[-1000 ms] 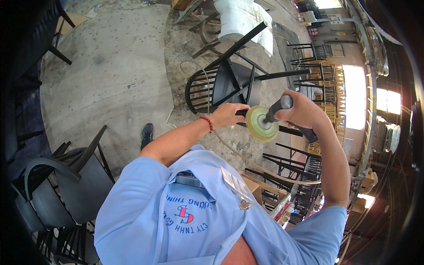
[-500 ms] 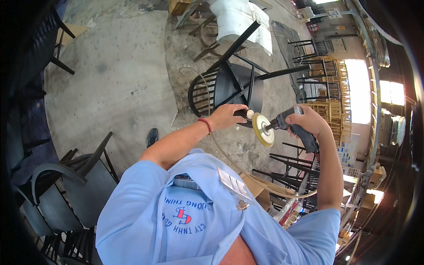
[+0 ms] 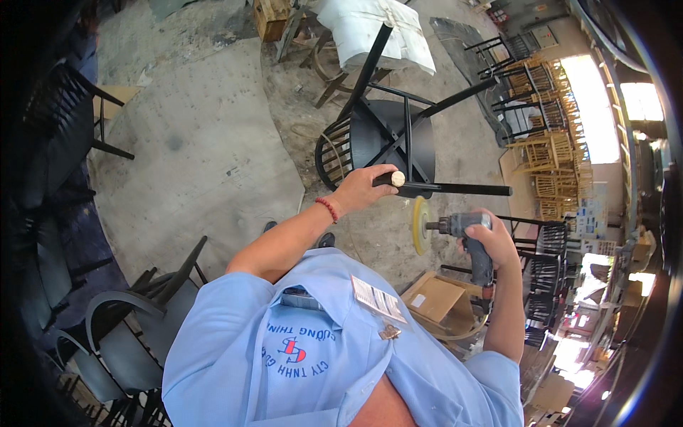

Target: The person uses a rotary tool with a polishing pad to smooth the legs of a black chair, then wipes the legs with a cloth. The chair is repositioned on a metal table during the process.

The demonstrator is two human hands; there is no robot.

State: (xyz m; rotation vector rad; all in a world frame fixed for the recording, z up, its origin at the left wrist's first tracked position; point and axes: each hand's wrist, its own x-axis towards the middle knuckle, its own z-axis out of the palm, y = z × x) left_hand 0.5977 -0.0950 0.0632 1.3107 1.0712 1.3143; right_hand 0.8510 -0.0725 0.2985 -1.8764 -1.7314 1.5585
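A black wooden chair (image 3: 416, 128) is tipped over on a support largely out of sight beneath it, its seat underside, crossed braces and legs showing. My left hand (image 3: 361, 186) is closed around one black leg near its tip, where the pale round leg end (image 3: 398, 178) points up at me. My right hand (image 3: 496, 243) grips a grey pistol-shaped power sander (image 3: 466, 228) by its handle. The sander carries a round yellowish pad (image 3: 422, 225), seen nearly edge-on. That pad stands just below the leg end, apart from it.
Stacked dark chairs (image 3: 131, 334) stand at the lower left, and another black chair (image 3: 64, 135) at the upper left. A white-covered stand (image 3: 377, 32) is beyond the work. An open cardboard box (image 3: 441, 302) lies near my right arm; bare wooden chairs (image 3: 548, 156) are piled farther right.
My right hand has drawn the sander down and back, so its pad has moved away from the leg end. The left hand keeps its hold on the chair leg.
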